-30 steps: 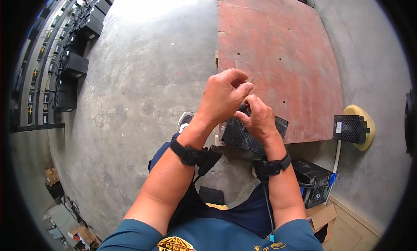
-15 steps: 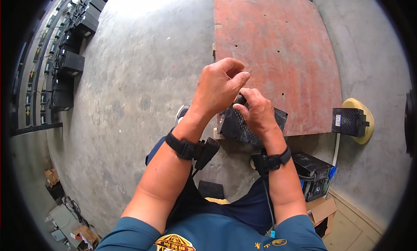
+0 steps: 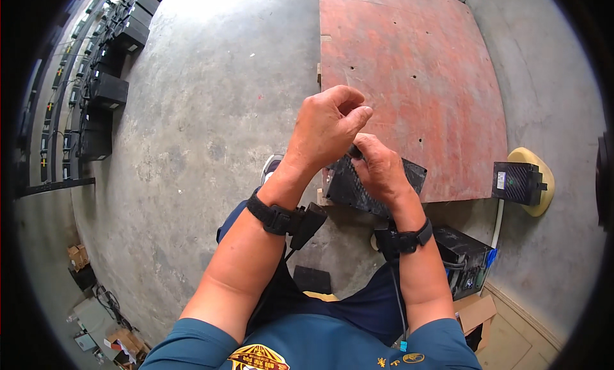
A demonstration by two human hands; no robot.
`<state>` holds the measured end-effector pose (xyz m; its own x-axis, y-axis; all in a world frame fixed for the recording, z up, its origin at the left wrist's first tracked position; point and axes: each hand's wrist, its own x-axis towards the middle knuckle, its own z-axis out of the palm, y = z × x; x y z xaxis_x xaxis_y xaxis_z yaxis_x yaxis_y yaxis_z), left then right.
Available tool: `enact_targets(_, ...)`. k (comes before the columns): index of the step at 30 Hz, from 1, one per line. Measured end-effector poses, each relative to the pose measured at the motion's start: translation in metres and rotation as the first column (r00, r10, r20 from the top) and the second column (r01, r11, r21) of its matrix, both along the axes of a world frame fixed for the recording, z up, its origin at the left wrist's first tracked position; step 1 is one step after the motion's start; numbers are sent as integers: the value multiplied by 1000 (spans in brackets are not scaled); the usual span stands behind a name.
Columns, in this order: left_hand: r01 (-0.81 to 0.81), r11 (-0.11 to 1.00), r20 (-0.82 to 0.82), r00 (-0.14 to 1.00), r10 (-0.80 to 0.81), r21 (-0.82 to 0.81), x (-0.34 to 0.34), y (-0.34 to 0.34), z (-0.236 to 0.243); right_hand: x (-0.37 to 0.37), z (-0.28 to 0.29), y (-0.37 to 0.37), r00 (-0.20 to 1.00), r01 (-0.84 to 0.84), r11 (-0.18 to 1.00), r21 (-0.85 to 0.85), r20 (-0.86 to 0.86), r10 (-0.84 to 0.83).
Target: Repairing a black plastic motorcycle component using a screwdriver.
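Observation:
In front of me, at the near edge of a reddish board, lies a black box with a textured top. Above it my right hand is closed, thumb and fingers around a small black piece that is mostly covered. I cannot make out whether this piece joins the box. My left hand is just above and left of the right one, its fingers curled and thumb pressed toward them. Whatever it may pinch is hidden. Black straps with small devices circle both wrists.
To the right, a black box rests on a yellow stool. Nearer stands a larger black unit with cables, beside an open carton. A rack of black boxes lines the left. A dark flat piece lies between my legs.
My view has shifted slightly, so the surroundings sit a little further right. The right fingers have closed a bit more over the black piece, while the left hand keeps its curled pose.

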<state>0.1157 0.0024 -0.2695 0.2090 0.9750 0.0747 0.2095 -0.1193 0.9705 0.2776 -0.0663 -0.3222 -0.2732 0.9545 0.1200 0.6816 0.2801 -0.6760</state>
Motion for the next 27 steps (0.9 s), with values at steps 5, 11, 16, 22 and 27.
enact_targets(5,1,1000,-15,1000,-1,-11,0,2,2,-1,4,3,991,100,991,-91,99,-91)
enact_targets(11,-23,999,-29,999,25,48,-1,0,-4,-5,5,2,999,37,998,60,-21,-36)
enact_targets(16,-10,1000,-20,1000,11,20,3,-4,-4,0,6,-1,998,25,998,51,48,-27)
enact_targets(22,-15,999,-26,1000,16,42,1,-3,-5,-1,4,2,981,128,990,-56,156,-118)
enact_targets(27,-18,998,0,1000,18,59,2,-3,-9,1,5,2,998,28,998,62,47,-31)
